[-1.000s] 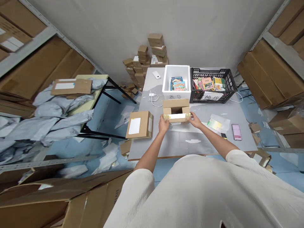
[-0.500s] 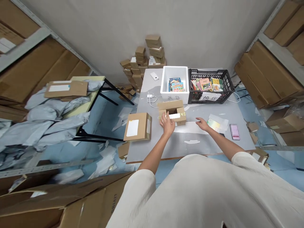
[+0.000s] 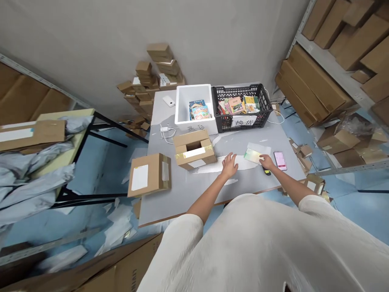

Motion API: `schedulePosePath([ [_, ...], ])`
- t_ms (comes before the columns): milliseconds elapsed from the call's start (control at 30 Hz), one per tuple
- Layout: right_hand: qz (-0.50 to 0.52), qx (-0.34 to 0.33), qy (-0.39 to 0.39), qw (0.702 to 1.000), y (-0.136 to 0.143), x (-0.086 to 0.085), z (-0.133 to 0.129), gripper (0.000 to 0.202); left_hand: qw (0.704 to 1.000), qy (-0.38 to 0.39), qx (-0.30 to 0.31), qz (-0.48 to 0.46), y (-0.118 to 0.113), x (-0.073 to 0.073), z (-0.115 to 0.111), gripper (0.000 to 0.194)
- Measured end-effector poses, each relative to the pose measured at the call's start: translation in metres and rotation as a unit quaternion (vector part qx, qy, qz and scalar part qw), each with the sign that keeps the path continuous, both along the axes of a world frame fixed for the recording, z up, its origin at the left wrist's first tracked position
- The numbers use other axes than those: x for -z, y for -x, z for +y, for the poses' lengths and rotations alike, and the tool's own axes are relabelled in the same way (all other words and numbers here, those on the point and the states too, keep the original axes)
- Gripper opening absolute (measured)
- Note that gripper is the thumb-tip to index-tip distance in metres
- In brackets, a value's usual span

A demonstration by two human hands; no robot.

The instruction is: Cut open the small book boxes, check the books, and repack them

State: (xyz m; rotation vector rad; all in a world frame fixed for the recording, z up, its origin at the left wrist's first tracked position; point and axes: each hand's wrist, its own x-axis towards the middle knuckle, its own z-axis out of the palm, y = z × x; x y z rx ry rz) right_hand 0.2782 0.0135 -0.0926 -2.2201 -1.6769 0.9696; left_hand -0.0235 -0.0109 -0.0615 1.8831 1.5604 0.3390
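Observation:
My left hand [image 3: 230, 165] is over the table with its fingers apart and holds nothing. To its left stands an open cardboard box [image 3: 194, 152], its flap up and a white label on its front. My right hand [image 3: 267, 162] has its fingers closed at the right edge of a clear plastic sleeve [image 3: 264, 149], which has a green-yellow sheet [image 3: 253, 156] in or under it. A black-and-yellow tool [image 3: 267, 172], perhaps a cutter, lies partly hidden beneath that hand. A phone with a pink screen [image 3: 280, 160] is just to the right.
At the back of the grey table [image 3: 185, 194] stand a white foam box [image 3: 196, 126] and a black crate [image 3: 252, 121], both holding books. A closed carton [image 3: 152, 174] sits at the left edge. Small boxes [image 3: 159, 52] are stacked behind. Grey parcels [image 3: 39, 182] fill the left table.
My left hand has let go of the open box and moved right, away from it. My right hand has reached the plastic sleeve. The view has turned to the right.

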Motion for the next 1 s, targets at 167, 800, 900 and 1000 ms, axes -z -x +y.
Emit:
schedulePosePath([
  [167, -0.08, -0.043, 0.033, 0.995, -0.033, 0.006, 0.01, 0.05, 0.999, 0.045, -0.001, -0.001, -0.033, 0.018, 0.001, 0.064],
  [800, -0.163, -0.195, 0.061, 0.965, -0.013, 0.065, 0.07, 0.052, 0.99, 0.134, -0.026, 0.022, -0.052, 0.041, -0.043, 0.056],
  [900, -0.155, -0.195, 0.091, 0.964, -0.007, 0.066, 0.074, 0.042, 0.989, 0.144, -0.025, 0.026, -0.045, 0.04, -0.047, 0.055],
  [1000, -0.146, -0.19, 0.122, 0.963, 0.002, 0.063, 0.072, 0.036, 0.988, 0.151, -0.029, 0.028, -0.041, 0.042, -0.047, 0.054],
])
